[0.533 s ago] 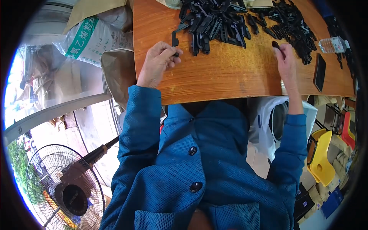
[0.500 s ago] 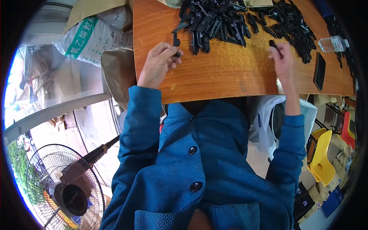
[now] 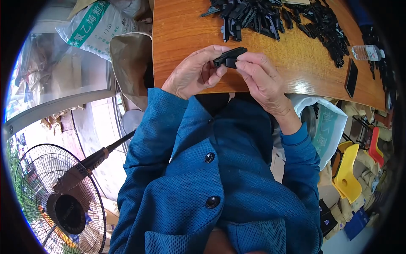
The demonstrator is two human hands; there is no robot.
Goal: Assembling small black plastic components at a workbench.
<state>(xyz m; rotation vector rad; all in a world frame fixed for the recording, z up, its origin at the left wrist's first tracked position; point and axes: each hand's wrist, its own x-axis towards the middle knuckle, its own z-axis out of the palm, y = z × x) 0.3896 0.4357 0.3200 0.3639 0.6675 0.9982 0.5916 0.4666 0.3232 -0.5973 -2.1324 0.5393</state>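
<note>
Both hands meet over the near edge of the tabletop [image 3: 186, 31], sharing one black piece [image 3: 230, 55]. The left hand [image 3: 190, 75] comes in from about 8 o'clock, its thumb and fingers closed on the piece's left end. The right hand [image 3: 265, 82] comes in from about 4 o'clock, its fingers pinched narrow on the right end. The piece slants, its right end a little higher, with a short dark block [image 3: 231, 63] under that end; whether the two are joined, I cannot tell.

From the piece, a large heap of black parts [image 3: 253, 17] lies at 1 o'clock, and a second heap [image 3: 330, 40] between 2 and 3. A clear bottle [image 3: 366, 53] lies on its side at 3 o'clock, with a dark phone [image 3: 351, 78] just beyond that hour, near the right edge.

Off the tabletop, a brown paper bag [image 3: 132, 61] stands at 9 o'clock, a white sack with a green band [image 3: 101, 29] just above it. A black fan [image 3: 69, 213] stands between 7 and 8, and a yellow chair [image 3: 349, 173] between 4 and 5.
</note>
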